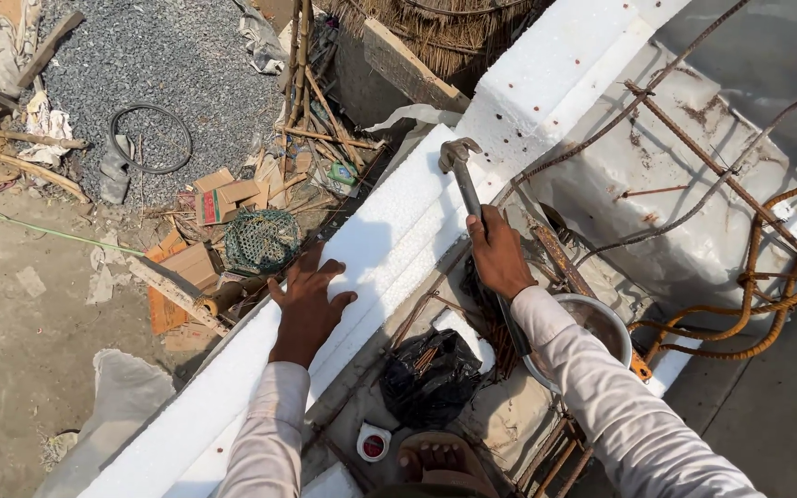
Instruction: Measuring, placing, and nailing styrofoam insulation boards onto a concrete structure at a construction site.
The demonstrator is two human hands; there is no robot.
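Fingers (pixel 328 273) of the left hand (pixel 307 309) are spread and laid flat on the long white foam board (pixel 389 242), which runs diagonally along the edge of the raised work area. Fingers (pixel 483 224) of the right hand (pixel 500 258) are curled tight around the dark metal handle of a claw hammer (pixel 462 177), gripped about midway along it. The hammer head is seen well beyond the knuckles, resting on or hovering just over the foam board's upper face; which cannot be told. Both forearms are covered by pale long sleeves (pixel 615 397), the left reaching straight forward, the right angled in from the lower right with the wrist bent upward. A black plastic bag of rusty nails (pixel 428 373) lies between the two arms, near a round metal bowl (pixel 601 318) under the right forearm. Rusty steel reinforcing bars (pixel 712 166) are spread over the white surface to the right. A sandalled foot (pixel 435 459) is visible at the bottom edge.
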